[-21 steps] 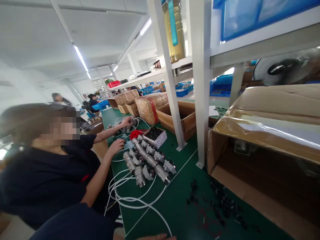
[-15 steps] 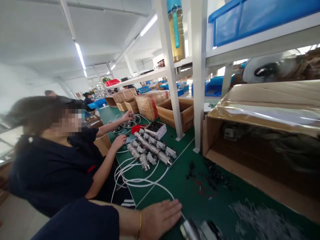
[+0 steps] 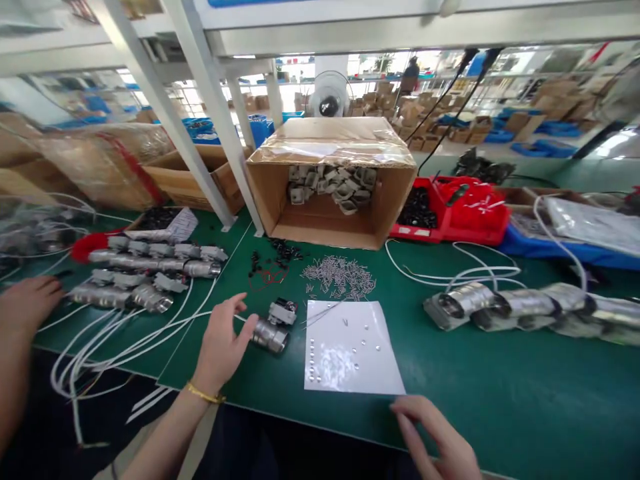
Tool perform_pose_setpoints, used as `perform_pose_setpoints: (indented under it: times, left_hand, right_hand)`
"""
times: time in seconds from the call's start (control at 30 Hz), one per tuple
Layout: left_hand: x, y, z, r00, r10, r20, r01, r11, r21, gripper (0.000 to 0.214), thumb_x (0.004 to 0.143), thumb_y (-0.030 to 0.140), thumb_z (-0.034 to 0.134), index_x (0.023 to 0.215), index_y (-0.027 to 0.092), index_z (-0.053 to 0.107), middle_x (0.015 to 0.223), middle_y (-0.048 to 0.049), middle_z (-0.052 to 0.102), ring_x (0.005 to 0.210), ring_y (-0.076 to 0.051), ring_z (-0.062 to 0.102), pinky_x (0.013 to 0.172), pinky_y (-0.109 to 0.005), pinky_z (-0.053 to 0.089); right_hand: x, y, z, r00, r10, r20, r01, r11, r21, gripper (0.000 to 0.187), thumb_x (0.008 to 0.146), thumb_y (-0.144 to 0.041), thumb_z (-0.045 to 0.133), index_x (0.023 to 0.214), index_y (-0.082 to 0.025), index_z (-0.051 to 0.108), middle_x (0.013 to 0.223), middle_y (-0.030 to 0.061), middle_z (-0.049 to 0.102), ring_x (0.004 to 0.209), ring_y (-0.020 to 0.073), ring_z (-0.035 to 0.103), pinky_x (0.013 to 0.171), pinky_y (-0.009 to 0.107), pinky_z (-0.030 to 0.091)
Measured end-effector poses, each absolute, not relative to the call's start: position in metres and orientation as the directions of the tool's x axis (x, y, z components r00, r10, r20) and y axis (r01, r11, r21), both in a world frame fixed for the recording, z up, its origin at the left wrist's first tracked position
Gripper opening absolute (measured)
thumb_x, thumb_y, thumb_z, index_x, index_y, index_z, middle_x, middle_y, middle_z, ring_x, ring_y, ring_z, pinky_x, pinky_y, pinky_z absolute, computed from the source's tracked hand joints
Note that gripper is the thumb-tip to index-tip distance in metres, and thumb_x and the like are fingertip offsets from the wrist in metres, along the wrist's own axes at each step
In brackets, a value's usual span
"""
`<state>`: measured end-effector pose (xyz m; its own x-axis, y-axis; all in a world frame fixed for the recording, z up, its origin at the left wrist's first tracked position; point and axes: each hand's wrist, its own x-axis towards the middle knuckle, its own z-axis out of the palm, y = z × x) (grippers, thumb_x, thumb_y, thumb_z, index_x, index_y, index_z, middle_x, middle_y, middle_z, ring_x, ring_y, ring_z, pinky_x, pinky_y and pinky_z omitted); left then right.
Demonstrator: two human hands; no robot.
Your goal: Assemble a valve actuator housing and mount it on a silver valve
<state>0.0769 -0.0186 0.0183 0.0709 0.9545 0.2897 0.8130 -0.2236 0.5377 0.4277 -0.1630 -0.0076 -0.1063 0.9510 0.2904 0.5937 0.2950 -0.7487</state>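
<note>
Steel is touched: the valve [image 3: 273,327] lies on the green mat [image 3: 450,373] just beyond the fingertips of the left hand [image 3: 220,347], whose fingers [image 3: 231,308] are spread open with the thumb against the valve's near end; nothing is gripped. A white sheet [image 3: 350,353] lies just right of the valve. The right hand [image 3: 440,437] is held loosely curled and empty at the mat's near edge, below that sheet. Another person's hand [image 3: 25,303] rests far left.

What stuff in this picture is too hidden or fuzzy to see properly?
- Right hand: head view, the bottom edge cuts off part of it.
- Box: its taped flap shadows the grey parts at the back.
- Metal pieces far left: blurred.
- White sheet: the dots on it are too small to identify.
- Left hand: contact with the metal part is unclear.
</note>
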Motion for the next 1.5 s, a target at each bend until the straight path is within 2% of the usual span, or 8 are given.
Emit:
perform_pose_setpoints:
  times: [0.17, 0.4, 0.6, 0.73, 0.87, 1.07, 1.4, 1.5]
  left_hand:
    - [0.098, 0.023, 0.026, 0.347, 0.936, -0.055, 0.734, -0.235, 0.637, 0.049, 0.089, 0.052, 0.031, 0.078, 0.018, 0.064, 0.078, -0.0051, 0.061, 0.082, -0.023, 0.055, 0.080, -0.038, 0.044]
    - [0.104, 0.007, 0.010, 0.272, 0.962, -0.041, 0.682, -0.162, 0.713, 0.043, 0.087, 0.052, 0.038, 0.084, 0.015, 0.060, 0.085, -0.0086, 0.061, 0.083, -0.024, 0.058, 0.077, -0.036, 0.045]
    - [0.088, -0.039, 0.003, 0.220, 0.973, -0.063, 0.133, 0.034, 0.991, 0.067, 0.068, 0.033, 0.076, 0.122, 0.021, 0.038, 0.119, -0.0078, 0.056, 0.108, -0.023, 0.055, 0.090, -0.031, 0.044]
    - [0.085, -0.064, -0.010, 0.175, 0.984, -0.041, 0.114, 0.021, 0.993, 0.096, 0.058, 0.031, 0.084, 0.135, 0.026, 0.027, 0.129, -0.0091, 0.045, 0.117, -0.027, 0.049, 0.095, -0.035, 0.042]
    - [0.083, -0.069, -0.014, 0.206, 0.978, 0.031, 0.228, -0.079, 0.970, 0.080, 0.060, 0.038, 0.083, 0.125, 0.023, 0.040, 0.124, -0.0105, 0.046, 0.116, -0.031, 0.048, 0.101, -0.043, 0.037]
    - [0.083, -0.067, -0.008, 0.222, 0.975, 0.023, 0.244, -0.078, 0.967, 0.076, 0.058, 0.040, 0.083, 0.119, 0.021, 0.041, 0.120, -0.0105, 0.048, 0.112, -0.030, 0.050, 0.099, -0.044, 0.039]
    - [0.082, -0.062, -0.019, 0.208, 0.978, 0.032, 0.249, -0.085, 0.965, 0.075, 0.059, 0.041, 0.082, 0.117, 0.022, 0.040, 0.118, -0.0083, 0.051, 0.105, -0.025, 0.055, 0.089, -0.034, 0.046]
    - [0.082, -0.057, -0.020, 0.198, 0.980, -0.025, 0.203, -0.016, 0.979, 0.076, 0.059, 0.040, 0.082, 0.118, 0.021, 0.039, 0.114, -0.0072, 0.054, 0.099, -0.024, 0.058, 0.085, -0.032, 0.048]
  right_hand:
    - [0.318, -0.086, 0.019, -0.177, 0.978, -0.109, 0.024, -0.106, -0.994, 0.040, 0.092, -0.049, 0.047, 0.118, -0.019, 0.055, 0.117, 0.0110, 0.059, 0.106, 0.0248, 0.056, 0.092, 0.039, 0.046]
    - [0.252, -0.044, 0.006, -0.073, 0.997, -0.039, -0.366, -0.063, -0.929, 0.047, 0.090, -0.052, 0.050, 0.122, -0.018, 0.054, 0.126, 0.0083, 0.054, 0.120, 0.0253, 0.046, 0.105, 0.042, 0.033]
    - [0.255, -0.079, 0.009, -0.149, 0.987, 0.057, -0.241, 0.020, -0.970, 0.033, 0.095, -0.040, 0.046, 0.124, -0.024, 0.049, 0.139, 0.0064, 0.041, 0.128, 0.0220, 0.037, 0.109, 0.040, 0.028]
    - [0.300, -0.065, 0.008, -0.275, 0.956, 0.104, 0.216, 0.167, -0.962, 0.026, 0.096, -0.029, 0.041, 0.117, -0.022, 0.056, 0.113, 0.0075, 0.062, 0.104, 0.0231, 0.058, 0.092, 0.040, 0.046]
    - [0.338, -0.036, 0.007, -0.258, 0.953, 0.161, 0.823, 0.304, -0.481, 0.031, 0.091, -0.007, 0.038, 0.114, -0.016, 0.057, 0.112, 0.0117, 0.058, 0.091, 0.0252, 0.061, 0.079, 0.040, 0.051]
    - [0.326, -0.016, 0.008, -0.466, 0.883, 0.051, 0.885, 0.463, 0.051, 0.037, 0.086, 0.005, 0.035, 0.113, -0.011, 0.054, 0.103, 0.0138, 0.053, 0.080, 0.0242, 0.057, 0.056, 0.030, 0.051]
    - [0.341, -0.014, 0.011, -0.391, 0.906, 0.162, 0.906, 0.409, -0.103, 0.023, 0.092, -0.005, 0.037, 0.107, -0.012, 0.054, 0.096, 0.0122, 0.060, 0.085, 0.0245, 0.056, 0.064, 0.032, 0.047]
    - [0.354, -0.032, 0.024, -0.172, 0.952, 0.251, 0.859, 0.270, -0.434, 0.035, 0.095, -0.014, 0.036, 0.130, -0.011, 0.038, 0.085, 0.0072, 0.063, 0.068, 0.0196, 0.057, 0.060, 0.031, 0.047]
